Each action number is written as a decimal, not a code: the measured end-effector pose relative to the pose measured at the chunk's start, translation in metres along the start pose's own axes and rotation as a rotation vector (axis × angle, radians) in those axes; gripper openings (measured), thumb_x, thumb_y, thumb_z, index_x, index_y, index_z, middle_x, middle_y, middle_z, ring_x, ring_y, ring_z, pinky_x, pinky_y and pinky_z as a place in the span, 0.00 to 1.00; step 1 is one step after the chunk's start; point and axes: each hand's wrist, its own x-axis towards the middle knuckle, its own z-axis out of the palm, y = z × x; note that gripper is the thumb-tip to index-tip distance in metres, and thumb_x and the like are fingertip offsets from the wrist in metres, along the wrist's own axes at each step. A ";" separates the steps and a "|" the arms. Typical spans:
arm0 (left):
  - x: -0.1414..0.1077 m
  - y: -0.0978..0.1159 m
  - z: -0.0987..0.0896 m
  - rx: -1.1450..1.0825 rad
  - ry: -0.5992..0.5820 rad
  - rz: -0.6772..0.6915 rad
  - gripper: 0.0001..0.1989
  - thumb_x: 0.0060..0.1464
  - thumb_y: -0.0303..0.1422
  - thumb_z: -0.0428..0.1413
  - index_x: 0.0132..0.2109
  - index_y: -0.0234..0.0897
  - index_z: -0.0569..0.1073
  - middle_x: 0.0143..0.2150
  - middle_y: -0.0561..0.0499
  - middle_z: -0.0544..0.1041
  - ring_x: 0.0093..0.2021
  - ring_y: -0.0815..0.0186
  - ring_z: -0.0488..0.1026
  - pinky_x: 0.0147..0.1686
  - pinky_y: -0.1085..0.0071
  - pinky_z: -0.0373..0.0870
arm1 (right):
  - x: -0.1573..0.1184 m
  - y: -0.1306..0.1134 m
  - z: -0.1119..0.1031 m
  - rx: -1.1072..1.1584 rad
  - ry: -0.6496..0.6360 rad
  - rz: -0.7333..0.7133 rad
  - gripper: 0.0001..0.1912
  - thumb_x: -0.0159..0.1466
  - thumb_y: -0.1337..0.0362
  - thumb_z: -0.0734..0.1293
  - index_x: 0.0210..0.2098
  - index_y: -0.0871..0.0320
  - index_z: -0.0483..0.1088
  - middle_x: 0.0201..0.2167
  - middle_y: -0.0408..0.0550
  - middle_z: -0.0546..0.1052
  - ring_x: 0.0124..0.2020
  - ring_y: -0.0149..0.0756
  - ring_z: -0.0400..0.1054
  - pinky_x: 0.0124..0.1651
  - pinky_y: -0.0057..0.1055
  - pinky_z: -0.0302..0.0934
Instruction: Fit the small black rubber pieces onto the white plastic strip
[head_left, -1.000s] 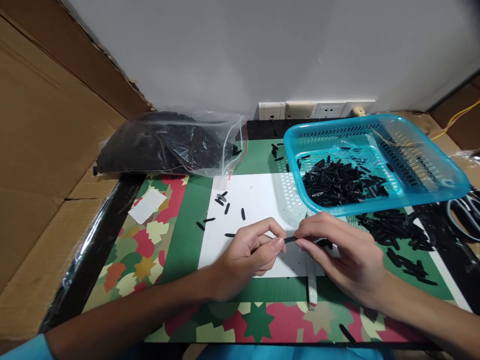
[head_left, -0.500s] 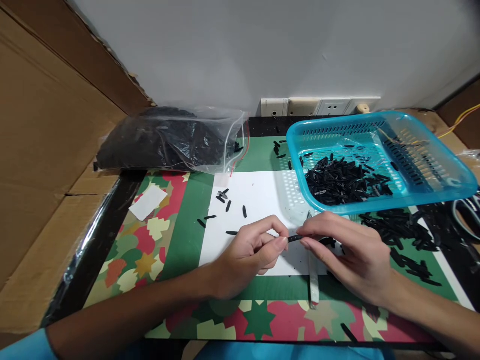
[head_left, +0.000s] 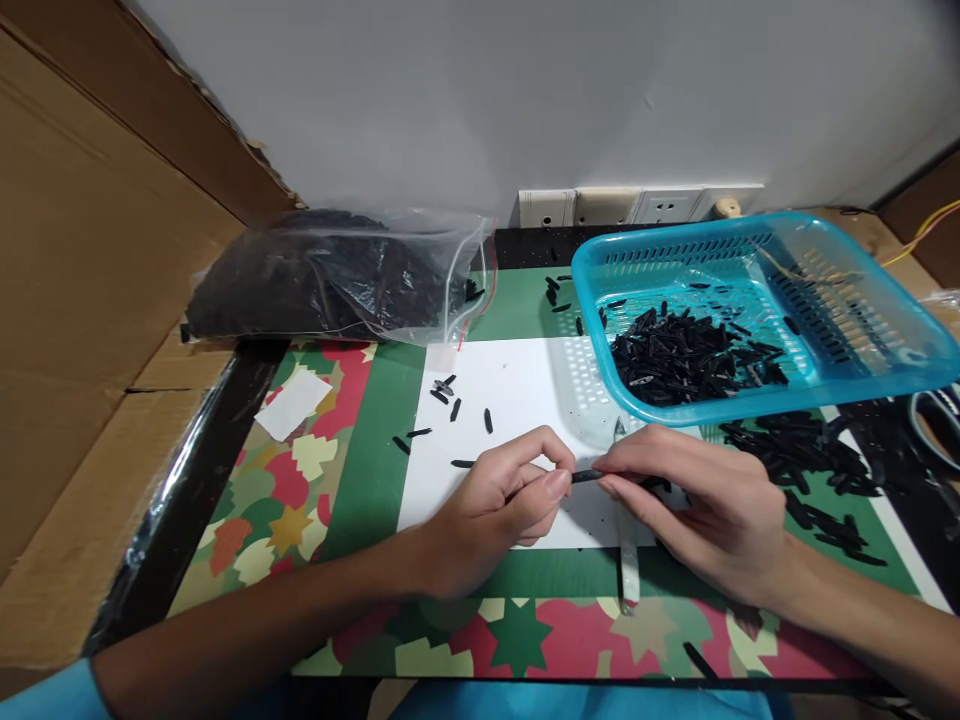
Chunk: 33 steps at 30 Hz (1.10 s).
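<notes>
A small black strip spans the gap between my two hands, over the white paper. Its left end is pinched between the thumb and fingers of my left hand. The thumb and index finger of my right hand close on its other end. A pale, pointed tool lies on the paper beneath my right fingertips, partly covered. Several loose black pieces are scattered on the paper left of my hands. More black pieces are heaped beyond my right hand.
A blue basket holding many black pieces stands at the back right. A clear zip bag full of black material lies at the back left. Cardboard borders the left side. Scissors lie at the right edge.
The camera view has shifted slightly. My hands keep the same hold, and the strip between them looks a little turned.
</notes>
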 end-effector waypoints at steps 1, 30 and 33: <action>0.000 0.001 0.000 0.011 -0.001 0.000 0.11 0.76 0.40 0.53 0.44 0.39 0.66 0.23 0.65 0.53 0.22 0.75 0.46 0.23 0.76 0.44 | 0.000 0.000 0.000 0.001 -0.005 0.004 0.13 0.71 0.78 0.70 0.52 0.58 0.75 0.40 0.48 0.81 0.39 0.35 0.77 0.42 0.30 0.71; -0.001 0.003 0.001 0.054 -0.015 -0.048 0.12 0.76 0.43 0.51 0.46 0.40 0.65 0.23 0.65 0.53 0.22 0.73 0.47 0.24 0.74 0.44 | 0.001 0.000 -0.001 0.036 -0.010 -0.013 0.14 0.70 0.78 0.71 0.52 0.58 0.77 0.39 0.49 0.82 0.37 0.34 0.77 0.40 0.30 0.72; -0.001 0.000 -0.001 0.044 0.001 -0.046 0.13 0.76 0.44 0.52 0.45 0.40 0.66 0.23 0.65 0.53 0.22 0.73 0.47 0.24 0.74 0.44 | 0.001 0.001 0.000 0.043 -0.001 -0.029 0.12 0.71 0.77 0.71 0.51 0.60 0.77 0.38 0.49 0.82 0.36 0.34 0.77 0.39 0.29 0.71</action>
